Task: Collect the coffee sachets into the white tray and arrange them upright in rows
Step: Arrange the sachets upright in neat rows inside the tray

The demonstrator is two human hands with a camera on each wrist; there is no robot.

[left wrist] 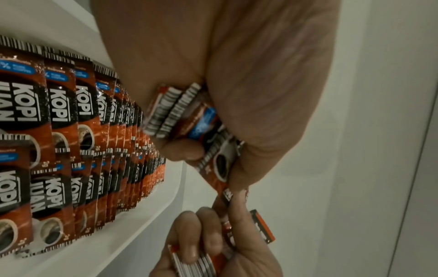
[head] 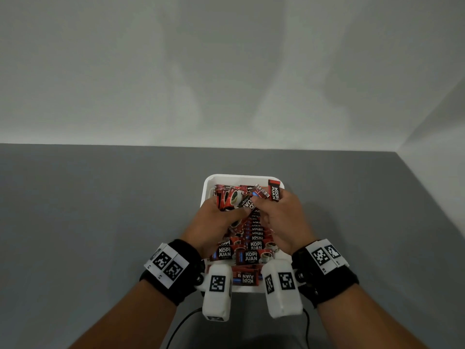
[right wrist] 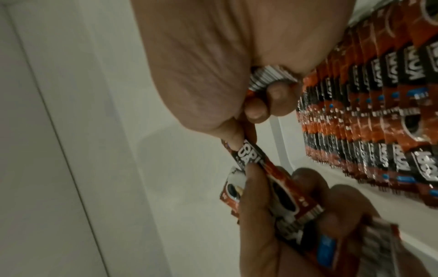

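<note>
The white tray [head: 241,176] sits on the grey table and holds many red-and-black Kopi Juan sachets. Upright rows [head: 256,233] [left wrist: 106,131] [right wrist: 355,112] run along its middle, with looser sachets [head: 231,197] at the far end. Both hands hover over the far part of the tray. My left hand [head: 234,210] [left wrist: 189,148] grips a small bunch of sachets [left wrist: 187,114] [right wrist: 284,196]. My right hand [head: 264,205] [right wrist: 258,108] holds a stack of sachets [head: 274,192] [right wrist: 270,78], and its thumb and finger pinch one sachet [right wrist: 249,155] that the left hand also holds.
The grey table [head: 100,222] ends at a white wall [head: 226,71] behind and another on the right. One sachet [head: 247,278] lies flat at the tray's near end. A black cable [head: 181,323] runs by the near table edge.
</note>
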